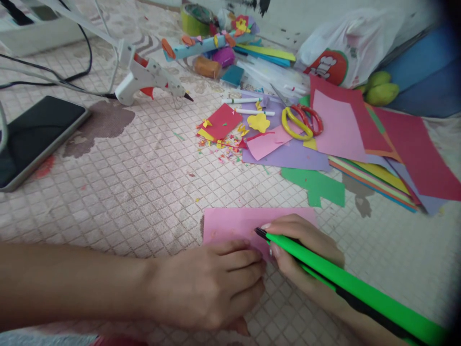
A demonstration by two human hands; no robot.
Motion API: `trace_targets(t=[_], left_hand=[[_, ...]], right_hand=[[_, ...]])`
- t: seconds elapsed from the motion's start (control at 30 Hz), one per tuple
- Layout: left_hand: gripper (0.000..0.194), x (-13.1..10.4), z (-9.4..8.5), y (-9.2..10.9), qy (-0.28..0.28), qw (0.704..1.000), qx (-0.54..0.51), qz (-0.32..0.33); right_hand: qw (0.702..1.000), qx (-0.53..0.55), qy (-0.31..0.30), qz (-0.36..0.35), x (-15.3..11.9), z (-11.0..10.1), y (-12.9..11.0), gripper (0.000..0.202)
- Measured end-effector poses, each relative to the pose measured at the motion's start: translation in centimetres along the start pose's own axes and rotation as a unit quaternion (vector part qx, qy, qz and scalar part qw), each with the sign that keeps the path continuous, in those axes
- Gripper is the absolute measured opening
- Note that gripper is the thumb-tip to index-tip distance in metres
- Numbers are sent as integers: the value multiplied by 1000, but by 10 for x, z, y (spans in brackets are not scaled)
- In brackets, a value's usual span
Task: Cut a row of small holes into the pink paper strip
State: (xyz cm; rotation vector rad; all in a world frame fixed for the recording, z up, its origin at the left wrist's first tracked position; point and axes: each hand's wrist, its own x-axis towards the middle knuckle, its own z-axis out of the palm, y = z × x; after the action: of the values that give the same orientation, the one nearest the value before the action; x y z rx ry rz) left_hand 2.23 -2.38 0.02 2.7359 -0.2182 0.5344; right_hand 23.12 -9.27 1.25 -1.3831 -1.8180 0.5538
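A pink paper strip [230, 223] lies flat on the patterned cloth [154, 202] in front of me. My left hand [216, 283] rests palm down on its lower edge, the fingers lying side by side. From the right, my right hand [306, 245] pinches a bright green tool with a dark tip [345, 278], perhaps a pen or a cutter; its lower end is out of focus. The dark tip is over the pink paper, just above my left fingertips. Whether it touches the paper I cannot tell.
Behind the strip lie a green paper scrap [317, 185], scissors with yellow and red handles [297, 122], coloured sheets [338, 125] and small clippings. A white glue gun [147, 79] with cables and a phone [43, 134] are on the left. A plastic bag [349, 48] stands at the back right.
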Motion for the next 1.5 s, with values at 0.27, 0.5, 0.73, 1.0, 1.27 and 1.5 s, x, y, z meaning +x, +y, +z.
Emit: trace_targets(t=[0.27, 0.5, 0.73, 1.0, 1.27, 1.5], left_hand=[[42, 1, 1, 0, 0, 1000, -3, 2], [42, 1, 2, 0, 3, 1000, -2, 0], [42, 0, 2, 1, 12, 1000, -9, -3], [42, -1, 2, 1, 11, 1000, -2, -2], [41, -1, 2, 2, 16, 1000, -1, -10], [42, -1, 3, 2, 3, 1000, 2, -7]], right_hand=[[1000, -4, -9, -9, 0, 1, 2, 30], [1000, -3, -3, -10, -1, 0, 3, 30], [1000, -9, -5, -8, 1, 1, 1, 27], [1000, -11, -1, -4, 2, 3, -1, 27], [999, 14, 8, 44, 4, 0, -5, 23], [1000, 9, 10, 26, -2, 0, -2, 26]])
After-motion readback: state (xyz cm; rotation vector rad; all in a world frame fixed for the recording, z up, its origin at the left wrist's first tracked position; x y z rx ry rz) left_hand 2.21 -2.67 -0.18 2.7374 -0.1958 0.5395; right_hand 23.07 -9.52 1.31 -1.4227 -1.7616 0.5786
